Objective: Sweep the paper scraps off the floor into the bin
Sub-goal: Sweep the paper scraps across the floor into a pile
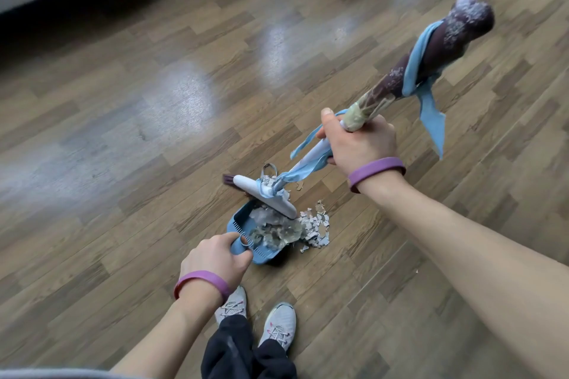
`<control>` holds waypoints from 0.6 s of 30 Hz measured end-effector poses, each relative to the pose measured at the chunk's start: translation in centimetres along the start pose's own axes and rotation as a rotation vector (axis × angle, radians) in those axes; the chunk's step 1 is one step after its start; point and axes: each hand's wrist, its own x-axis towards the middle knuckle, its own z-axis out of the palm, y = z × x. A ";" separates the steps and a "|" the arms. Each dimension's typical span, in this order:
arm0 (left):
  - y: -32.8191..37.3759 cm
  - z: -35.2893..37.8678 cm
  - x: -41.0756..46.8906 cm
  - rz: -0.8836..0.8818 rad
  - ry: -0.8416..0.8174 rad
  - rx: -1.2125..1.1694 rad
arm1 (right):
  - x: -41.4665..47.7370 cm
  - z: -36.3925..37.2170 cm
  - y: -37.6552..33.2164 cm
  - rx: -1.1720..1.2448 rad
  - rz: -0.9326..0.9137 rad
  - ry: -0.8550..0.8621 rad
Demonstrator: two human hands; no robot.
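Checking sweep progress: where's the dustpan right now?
Head view, lower centre: dustpan on the floor, gripped by the left hand, broom head at its mouth.

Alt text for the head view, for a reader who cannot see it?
Seen from above, the right hand grips a broom, its head at the mouth of a blue dustpan that the left hand holds by the handle. Paper scraps lie in the pan and on the wood floor beside it.

wood floor [154, 132], dustpan [243, 215] w/ paper scraps [317, 228] beside
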 end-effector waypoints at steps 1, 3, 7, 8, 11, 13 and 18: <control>-0.1 0.1 -0.1 -0.001 0.002 0.006 | 0.0 0.0 0.1 0.014 0.010 -0.003; -0.1 0.3 -0.4 -0.002 0.001 0.007 | -0.1 -0.2 0.2 0.044 0.018 -0.009; -0.3 0.5 -0.4 0.000 0.004 -0.010 | 0.2 -1.6 -0.4 0.113 0.053 0.022; -0.5 0.5 -0.2 -0.003 0.007 -0.010 | 0.5 -2.1 -0.7 0.148 0.065 0.033; -0.8 0.4 -0.1 0.002 0.015 -0.010 | 1.1 -4.0 -1.4 0.225 0.083 0.060; -0.9 0.4 -0.3 0.008 0.020 -0.006 | 1.2 -4.8 -1.7 0.237 0.070 0.075; -0.9 0.3 -0.7 0.015 0.023 0.000 | 1.0 -5.4 -1.8 0.200 -0.017 0.123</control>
